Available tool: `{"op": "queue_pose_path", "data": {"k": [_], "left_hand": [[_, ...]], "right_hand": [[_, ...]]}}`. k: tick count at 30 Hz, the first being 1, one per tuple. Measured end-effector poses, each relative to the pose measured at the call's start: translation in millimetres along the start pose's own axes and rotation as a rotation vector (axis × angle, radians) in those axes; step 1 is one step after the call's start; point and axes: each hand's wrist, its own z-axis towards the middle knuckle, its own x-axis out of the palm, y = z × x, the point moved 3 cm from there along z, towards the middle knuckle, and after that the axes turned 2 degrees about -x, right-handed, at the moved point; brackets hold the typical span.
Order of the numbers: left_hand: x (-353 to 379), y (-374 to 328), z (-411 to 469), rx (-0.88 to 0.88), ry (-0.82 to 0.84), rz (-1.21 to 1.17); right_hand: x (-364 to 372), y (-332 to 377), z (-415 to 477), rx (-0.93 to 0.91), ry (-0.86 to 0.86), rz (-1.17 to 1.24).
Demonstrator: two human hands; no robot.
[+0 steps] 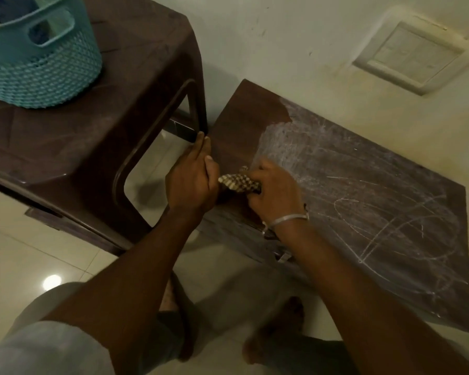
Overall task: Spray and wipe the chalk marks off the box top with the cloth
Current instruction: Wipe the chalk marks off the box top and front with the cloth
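The dark brown box top (377, 190) lies to the right, against the wall. White chalk scribbles and smears (390, 234) cover most of it; the far left corner (244, 117) looks dark and free of chalk. A checked cloth (238, 182) sits bunched at the box's near left edge. My right hand (275, 193) grips the cloth and presses it on the box top. My left hand (194, 177) rests along the left edge of the box, fingers extended, touching the cloth's end. No spray bottle is in view.
A dark brown plastic table (92, 136) stands to the left, its leg right beside my left hand. A teal woven basket (38, 63) sits on it. A pale wall with a switch plate (417, 55) is behind the box. My feet are on the glossy tiled floor (25, 253).
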Motion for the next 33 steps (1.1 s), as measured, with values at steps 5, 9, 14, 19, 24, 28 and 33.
{"op": "queue_pose_path", "data": {"k": [5, 9, 14, 19, 24, 28, 33], "left_hand": [[-1.8, -0.8, -0.7, -0.008, 0.010, -0.007], [-1.8, -1.7, -0.1, 0.027, 0.020, 0.008], [-1.8, -1.9, 0.5, 0.025, 0.008, -0.008], [-0.4, -3.1, -1.3, 0.037, -0.027, -0.005], [3.2, -2.0, 0.2, 0.044, -0.018, 0.017], [-0.8, -5.3, -1.3, 0.037, -0.049, -0.011], [1.5, -4.3, 1.7, 0.063, 0.080, 0.123]], "right_hand": [[1.6, 2.6, -11.9, 0.043, -0.011, -0.019], [-0.7, -2.2, -23.4, -0.031, 0.017, 0.017], [-3.6, -9.7, 13.1, 0.091, -0.054, -0.031], [-3.4, -7.1, -17.4, -0.001, -0.017, -0.015], [-7.4, -25.6, 31.5, 0.103, -0.066, -0.046], [-4.0, -20.3, 14.8, 0.109, -0.075, -0.041], [-1.2, -21.9, 6.8, 0.074, -0.081, 0.016]]}}
